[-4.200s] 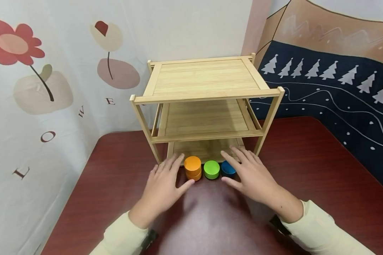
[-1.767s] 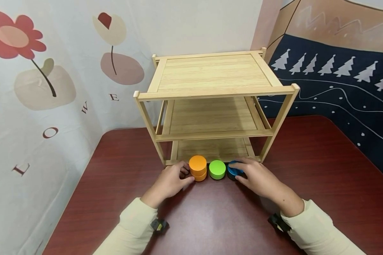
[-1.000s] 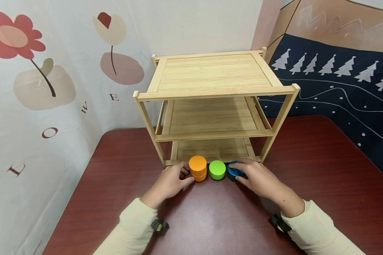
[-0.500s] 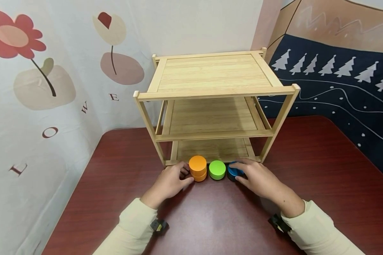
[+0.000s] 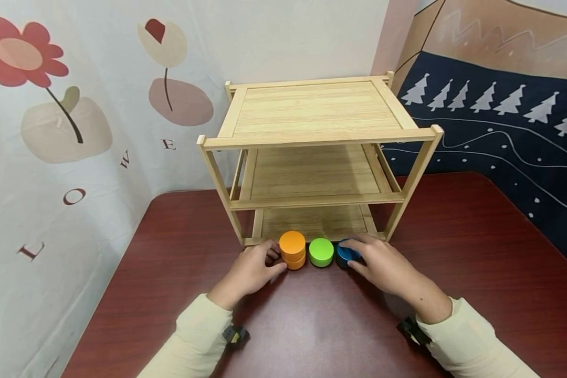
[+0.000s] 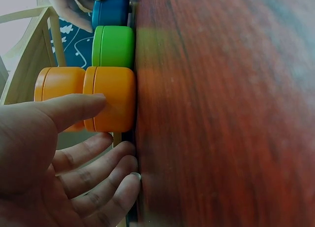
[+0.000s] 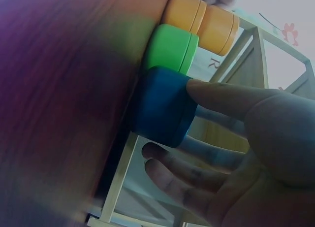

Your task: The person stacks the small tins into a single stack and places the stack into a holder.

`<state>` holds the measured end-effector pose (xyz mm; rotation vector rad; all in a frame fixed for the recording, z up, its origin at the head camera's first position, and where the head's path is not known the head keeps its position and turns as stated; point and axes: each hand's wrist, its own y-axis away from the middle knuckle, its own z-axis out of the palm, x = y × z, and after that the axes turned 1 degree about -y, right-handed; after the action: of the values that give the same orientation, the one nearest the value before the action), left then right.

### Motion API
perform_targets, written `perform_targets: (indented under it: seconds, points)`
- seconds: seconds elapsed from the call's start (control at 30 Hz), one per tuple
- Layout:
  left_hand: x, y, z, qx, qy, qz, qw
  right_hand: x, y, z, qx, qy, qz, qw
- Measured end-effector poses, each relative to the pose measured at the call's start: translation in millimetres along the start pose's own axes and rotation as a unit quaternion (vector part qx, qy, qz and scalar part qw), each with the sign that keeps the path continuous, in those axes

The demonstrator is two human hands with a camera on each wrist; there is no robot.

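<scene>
Two orange round lidded tins (image 5: 292, 243) are stacked at the left end of a short row. A green tin (image 5: 321, 252) sits in the middle, and a blue tin (image 5: 347, 254) at the right. My left hand (image 5: 248, 270) is at the orange stack, thumb across the front of the lower tin (image 6: 117, 109), fingers bent at its left side. With thumb and forefinger, my right hand (image 5: 384, 262) holds the blue tin, the forefinger over its lid; its other fingers lie loosely bent behind the tin in the right wrist view.
A three-tier wooden rack (image 5: 312, 136) stands right behind the tins on a dark red table (image 5: 179, 236). Patterned cloth (image 5: 94, 131) hangs at the back and sides. A dark strap device (image 5: 236, 334) sits at the left wrist, another (image 5: 413, 331) at the right.
From spread fingers above the row, both hands have come down to the outer tins, left at the orange stack, right at the blue one. Over the last 1.8 s they hold still.
</scene>
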<state>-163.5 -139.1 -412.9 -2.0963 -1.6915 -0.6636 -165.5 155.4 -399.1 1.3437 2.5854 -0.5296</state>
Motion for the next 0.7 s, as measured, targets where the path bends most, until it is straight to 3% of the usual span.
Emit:
perform_targets:
  seconds: [0.7]
  points:
    - [-1.1,-1.1,-0.5,0.001,-0.001,-0.001,1.0000,-8.3,0.7,-7.2,0.000,-0.008,-0.007,1.000]
